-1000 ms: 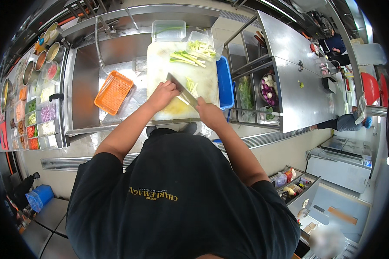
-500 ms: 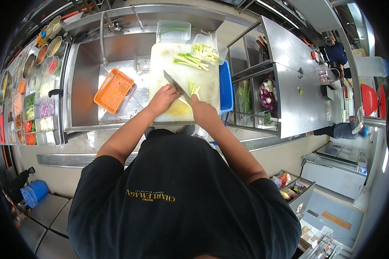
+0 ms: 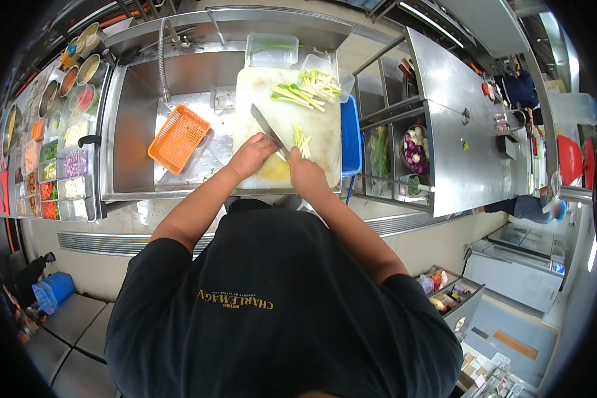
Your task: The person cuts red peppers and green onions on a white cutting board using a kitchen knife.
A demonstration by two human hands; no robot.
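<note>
My right hand point(image 3: 308, 176) is wrapped round the handle of a kitchen knife point(image 3: 266, 124), whose blade points away to the far left over a white cutting board point(image 3: 252, 89). Close beside the blade, the fingers of my left hand point(image 3: 253, 156) are bent down on the board, pressing on a pale stalk that they mostly hide. Thin pale green strips point(image 3: 302, 142) lie just right of the knife. Farther back are longer green-and-white stalks point(image 3: 292, 97). Cut pieces fill a clear container point(image 3: 345, 85) at the board's far right corner.
Left of the board, an orange basket point(image 3: 179, 139) sits in the steel sink point(image 3: 134, 126). Behind it stands a clear tub point(image 3: 272, 51); a blue bin point(image 3: 351, 132) is at right. Trays of chopped food point(image 3: 66, 166) line the far left. A steel table point(image 3: 467, 159) stands right.
The knife and my right hand have shifted slightly left across the board, nearer my left hand. The whole view has moved a little; the stalks and containers keep their places.
</note>
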